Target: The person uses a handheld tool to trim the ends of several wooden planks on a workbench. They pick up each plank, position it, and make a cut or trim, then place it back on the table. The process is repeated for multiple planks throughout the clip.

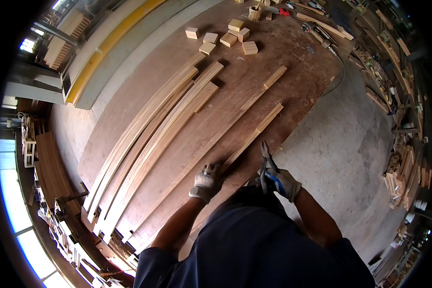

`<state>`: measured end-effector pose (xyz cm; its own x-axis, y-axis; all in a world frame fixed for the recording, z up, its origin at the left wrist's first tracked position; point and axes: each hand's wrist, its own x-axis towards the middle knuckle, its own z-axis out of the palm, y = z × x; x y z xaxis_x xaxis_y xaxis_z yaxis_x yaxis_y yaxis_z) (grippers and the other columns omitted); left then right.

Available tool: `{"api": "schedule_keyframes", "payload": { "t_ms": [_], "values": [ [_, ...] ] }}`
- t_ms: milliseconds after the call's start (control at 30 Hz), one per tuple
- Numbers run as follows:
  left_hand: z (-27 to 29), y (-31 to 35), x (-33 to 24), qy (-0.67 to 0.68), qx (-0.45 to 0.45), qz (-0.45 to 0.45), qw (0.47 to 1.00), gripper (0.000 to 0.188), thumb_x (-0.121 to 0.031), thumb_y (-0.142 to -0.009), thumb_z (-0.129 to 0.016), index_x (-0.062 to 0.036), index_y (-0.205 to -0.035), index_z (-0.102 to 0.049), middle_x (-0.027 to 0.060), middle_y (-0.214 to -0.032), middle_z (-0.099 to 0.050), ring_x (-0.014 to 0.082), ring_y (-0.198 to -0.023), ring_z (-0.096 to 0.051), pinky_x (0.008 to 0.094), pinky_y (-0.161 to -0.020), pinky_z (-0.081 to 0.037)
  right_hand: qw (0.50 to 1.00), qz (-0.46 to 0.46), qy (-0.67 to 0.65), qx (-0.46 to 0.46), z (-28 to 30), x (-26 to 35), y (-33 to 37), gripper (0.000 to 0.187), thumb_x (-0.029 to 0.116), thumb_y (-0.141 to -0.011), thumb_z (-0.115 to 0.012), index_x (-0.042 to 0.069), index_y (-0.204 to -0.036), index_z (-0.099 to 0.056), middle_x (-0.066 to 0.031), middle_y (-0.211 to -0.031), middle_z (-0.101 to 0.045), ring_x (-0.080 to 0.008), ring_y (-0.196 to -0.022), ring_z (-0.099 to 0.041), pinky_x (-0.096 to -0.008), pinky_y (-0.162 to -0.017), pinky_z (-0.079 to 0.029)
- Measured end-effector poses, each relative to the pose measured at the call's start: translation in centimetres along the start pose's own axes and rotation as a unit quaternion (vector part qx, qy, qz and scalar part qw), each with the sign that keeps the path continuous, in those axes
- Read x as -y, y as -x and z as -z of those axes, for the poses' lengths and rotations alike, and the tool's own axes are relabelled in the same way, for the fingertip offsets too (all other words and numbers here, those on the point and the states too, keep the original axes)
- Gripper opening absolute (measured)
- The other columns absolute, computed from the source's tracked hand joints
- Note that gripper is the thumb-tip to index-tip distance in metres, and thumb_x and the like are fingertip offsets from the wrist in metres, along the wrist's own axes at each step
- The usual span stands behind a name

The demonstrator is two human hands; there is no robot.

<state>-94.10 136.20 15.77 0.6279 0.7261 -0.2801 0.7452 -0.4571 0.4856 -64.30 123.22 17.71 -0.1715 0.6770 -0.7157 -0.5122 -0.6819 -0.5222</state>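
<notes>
My left hand (pixel 206 183), in a pale work glove, is closed on the nearest thin wooden strip (pixel 254 135), which lies slantwise along the near edge of the brown tabletop (pixel 245 163). In my gloved right hand (pixel 285 184) is a pair of dark-handled pliers (pixel 267 154), jaws pointing away from me, just right of that strip. Another thin wooden strip (pixel 225 126) runs roughly parallel, farther in. Beyond it, several thicker long wooden boards (pixel 153 139) lie side by side. My right fingers partly hide the plier handles.
Several small wood blocks (pixel 229 39) sit at the table's far end, near a small round container (pixel 254 14) and a red tool (pixel 284 12). A power tool (pixel 308 29) trails a hose (pixel 342 72) over the right edge. Stacked timber (pixel 402 177) stands at far right.
</notes>
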Motion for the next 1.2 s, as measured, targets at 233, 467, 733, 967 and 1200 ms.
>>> {"api": "schedule_keyframes", "payload": {
  "t_ms": [233, 467, 733, 967, 1200],
  "values": [
    [-0.8, -5.6, -1.7, 0.044, -0.020, -0.019, 0.999, 0.046, -0.032, -0.091, -0.067, -0.0081, -0.131, -0.061, 0.0219, -0.122, -0.062, 0.0417, -0.112, -0.061, 0.0508, -0.093, -0.052, 0.999, 0.006, -0.042, 0.006, -2.0, 1.7, -1.1, 0.042, 0.035, -0.106, -0.054, -0.002, -0.125, -0.060, -0.0192, -0.113, -0.071, -0.0324, -0.102, -0.073, -0.0427, -0.087, -0.060],
    [-3.2, -5.0, -2.6, -0.015, -0.038, -0.033, 0.999, 0.047, -0.021, -0.090, -0.062, -0.0059, -0.135, -0.057, 0.0213, -0.124, -0.060, 0.0419, -0.111, -0.059, 0.0530, -0.092, -0.052, 0.993, -0.015, -0.119, -0.002, -2.9, 1.7, -1.9, 0.039, 0.032, -0.106, -0.054, -0.002, -0.123, -0.060, -0.0206, -0.115, -0.070, -0.0360, -0.105, -0.070, -0.0472, -0.095, -0.058],
    [-4.9, -4.9, -2.6, -0.059, -0.068, -0.051, 0.995, 0.041, -0.019, -0.094, -0.055, -0.0081, -0.134, -0.059, 0.0177, -0.120, -0.061, 0.0379, -0.107, -0.059, 0.0507, -0.086, -0.052, 0.968, -0.046, -0.246, 0.000, -2.5, -0.2, -2.8, 0.036, 0.033, -0.107, -0.052, 0.002, -0.123, -0.062, -0.0214, -0.115, -0.070, -0.0353, -0.106, -0.070, -0.0485, -0.093, -0.058],
    [-4.5, -4.9, -3.0, -0.069, -0.030, -0.035, 0.997, 0.047, -0.021, -0.094, -0.056, -0.0059, -0.138, -0.056, 0.0179, -0.122, -0.061, 0.0378, -0.108, -0.059, 0.0504, -0.090, -0.050, 0.955, -0.027, -0.295, 0.024, -3.1, -0.9, -3.6, 0.032, 0.029, -0.108, -0.049, 0.005, -0.124, -0.060, -0.0212, -0.117, -0.069, -0.0356, -0.110, -0.068, -0.0492, -0.097, -0.056],
    [-4.8, -4.8, -2.8, -0.071, -0.040, -0.046, 0.996, 0.050, -0.021, -0.092, -0.059, -0.0040, -0.139, -0.054, 0.0182, -0.122, -0.061, 0.0374, -0.109, -0.059, 0.0499, -0.092, -0.050, 0.951, -0.003, -0.309, 0.007, -5.3, -0.4, -3.6, 0.029, 0.028, -0.108, -0.050, 0.007, -0.124, -0.061, -0.0207, -0.119, -0.069, -0.0360, -0.111, -0.066, -0.0509, -0.097, -0.055]
  ]
}}
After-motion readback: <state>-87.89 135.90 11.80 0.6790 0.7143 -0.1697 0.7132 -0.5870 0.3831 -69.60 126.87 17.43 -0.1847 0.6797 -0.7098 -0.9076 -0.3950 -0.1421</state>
